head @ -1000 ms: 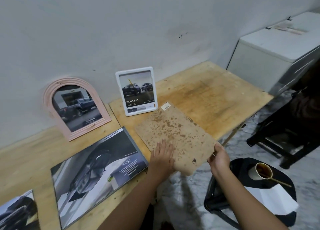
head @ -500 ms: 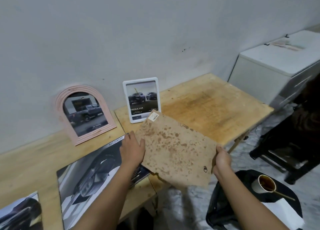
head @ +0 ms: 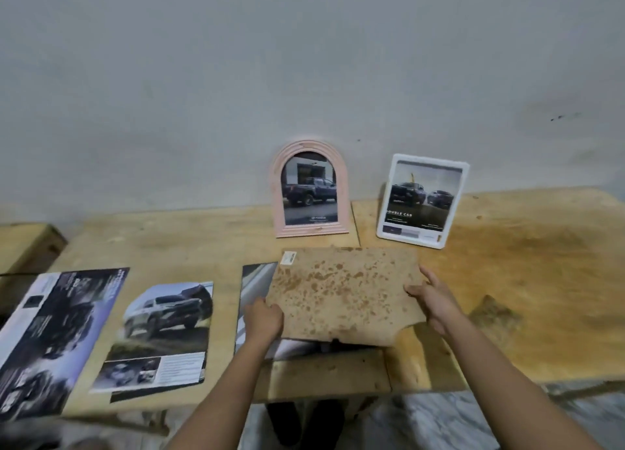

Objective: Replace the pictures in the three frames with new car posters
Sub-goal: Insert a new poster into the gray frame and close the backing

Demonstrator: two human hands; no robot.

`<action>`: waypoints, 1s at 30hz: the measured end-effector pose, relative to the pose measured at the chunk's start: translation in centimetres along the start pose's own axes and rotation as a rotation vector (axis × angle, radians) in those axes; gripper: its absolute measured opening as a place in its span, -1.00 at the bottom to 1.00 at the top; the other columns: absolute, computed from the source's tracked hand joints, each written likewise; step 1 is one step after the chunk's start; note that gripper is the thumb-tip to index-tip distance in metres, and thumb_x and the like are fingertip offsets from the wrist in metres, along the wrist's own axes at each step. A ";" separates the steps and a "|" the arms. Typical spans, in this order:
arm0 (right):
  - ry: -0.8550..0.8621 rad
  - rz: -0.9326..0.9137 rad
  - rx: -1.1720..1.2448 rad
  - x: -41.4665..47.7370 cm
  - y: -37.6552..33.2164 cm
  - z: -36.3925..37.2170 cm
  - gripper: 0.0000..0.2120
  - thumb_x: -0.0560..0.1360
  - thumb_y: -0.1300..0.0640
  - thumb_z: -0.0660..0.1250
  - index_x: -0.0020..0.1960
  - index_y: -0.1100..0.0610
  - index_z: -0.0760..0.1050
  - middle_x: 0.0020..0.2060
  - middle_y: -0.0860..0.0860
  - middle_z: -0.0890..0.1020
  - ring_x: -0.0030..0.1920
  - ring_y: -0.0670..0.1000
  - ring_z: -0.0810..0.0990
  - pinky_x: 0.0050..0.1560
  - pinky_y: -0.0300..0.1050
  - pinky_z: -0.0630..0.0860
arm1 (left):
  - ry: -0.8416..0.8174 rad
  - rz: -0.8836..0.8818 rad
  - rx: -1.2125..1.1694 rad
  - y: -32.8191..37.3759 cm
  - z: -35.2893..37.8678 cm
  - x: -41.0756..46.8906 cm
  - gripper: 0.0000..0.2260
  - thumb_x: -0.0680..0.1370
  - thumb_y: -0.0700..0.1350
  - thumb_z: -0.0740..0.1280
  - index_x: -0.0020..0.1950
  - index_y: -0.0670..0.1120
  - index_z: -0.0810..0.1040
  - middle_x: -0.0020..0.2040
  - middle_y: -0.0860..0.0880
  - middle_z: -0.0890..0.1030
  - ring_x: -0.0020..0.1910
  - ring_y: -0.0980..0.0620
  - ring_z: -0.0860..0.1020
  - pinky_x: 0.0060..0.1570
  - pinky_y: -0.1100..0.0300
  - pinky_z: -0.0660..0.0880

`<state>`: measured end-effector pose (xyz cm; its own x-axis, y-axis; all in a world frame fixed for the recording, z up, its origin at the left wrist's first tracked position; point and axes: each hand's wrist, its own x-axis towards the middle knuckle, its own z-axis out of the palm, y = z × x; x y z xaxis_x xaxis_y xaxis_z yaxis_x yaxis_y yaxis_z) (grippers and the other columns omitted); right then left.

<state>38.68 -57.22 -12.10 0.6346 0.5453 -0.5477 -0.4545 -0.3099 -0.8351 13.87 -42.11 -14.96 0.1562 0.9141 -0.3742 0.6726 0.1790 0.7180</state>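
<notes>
A stained brown backing board [head: 341, 294] is held flat over a car poster [head: 255, 287] on the wooden table [head: 527, 280]. My left hand [head: 263, 319] grips the board's left edge and my right hand [head: 431, 297] grips its right edge. Behind it a pink arched frame [head: 309, 189] and a white rectangular frame [head: 421, 201] stand against the wall, each showing a dark truck picture. Two more car posters lie flat to the left: a silver SUV poster [head: 162, 334] and a dark poster [head: 54, 338].
The grey wall runs close behind the frames. The table's front edge is near my forearms, with marbled floor [head: 439, 422] below. A lower wooden surface [head: 23, 246] sits at the far left.
The view has swung left, so more posters show. The board has shifted left and levelled out over the poster, with my left hand now on its left edge.
</notes>
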 end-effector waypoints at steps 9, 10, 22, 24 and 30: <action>0.183 -0.067 -0.247 1.6 1.2 5.0 -0.57 0.44 0.29 0.37 0.29 0.16 0.37 0.10 0.17 0.58 0.06 0.18 0.57 0.10 0.19 0.52 | 0.053 -0.110 -0.041 -3.4 -1.7 -1.3 -0.66 0.52 -0.25 0.18 0.30 -0.24 0.39 0.18 -0.21 0.33 -0.05 -0.19 0.42 -0.01 0.06 0.41; 0.215 -0.070 -0.263 1.6 1.4 5.2 -0.58 0.44 0.28 0.38 0.26 0.16 0.39 0.09 0.16 0.58 0.06 0.18 0.57 0.11 0.19 0.52 | 0.058 -0.090 -0.031 -3.6 -1.7 -1.4 -0.66 0.52 -0.25 0.18 0.29 -0.23 0.38 0.18 -0.20 0.32 -0.07 -0.15 0.39 0.01 0.08 0.40; 0.322 -0.157 -0.322 1.5 2.4 5.1 -0.68 0.45 0.26 0.36 0.20 0.18 0.48 0.06 0.10 0.59 -0.01 0.05 0.52 -0.01 -0.07 0.46 | 0.093 0.002 -0.049 -4.7 -0.7 -1.6 -0.64 0.52 -0.24 0.18 0.32 -0.21 0.37 0.12 -0.14 0.35 0.10 -0.11 0.38 0.09 0.12 0.32; 0.321 -0.156 -0.336 1.5 2.5 5.3 -0.66 0.46 0.26 0.36 0.23 0.19 0.49 0.08 0.12 0.59 0.03 0.08 0.54 0.01 -0.05 0.46 | 0.109 0.019 -0.015 -5.1 -0.9 -1.4 -0.64 0.52 -0.23 0.19 0.31 -0.22 0.39 0.10 -0.13 0.36 0.12 -0.11 0.37 0.09 0.12 0.32; 0.333 -0.135 -0.352 1.4 3.3 6.3 -0.65 0.46 0.26 0.35 0.24 0.22 0.49 0.15 0.14 0.59 0.10 0.11 0.54 0.03 -0.12 0.41 | 0.157 0.035 0.067 -5.7 -1.5 -0.9 -0.71 0.52 -0.23 0.20 0.23 -0.25 0.44 0.07 -0.14 0.37 0.13 -0.14 0.35 0.09 0.09 0.33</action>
<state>34.17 -52.59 -15.36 0.8642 0.3386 -0.3721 -0.1524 -0.5286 -0.8351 8.79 -43.36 -17.82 0.0685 0.9659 -0.2496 0.7163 0.1266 0.6862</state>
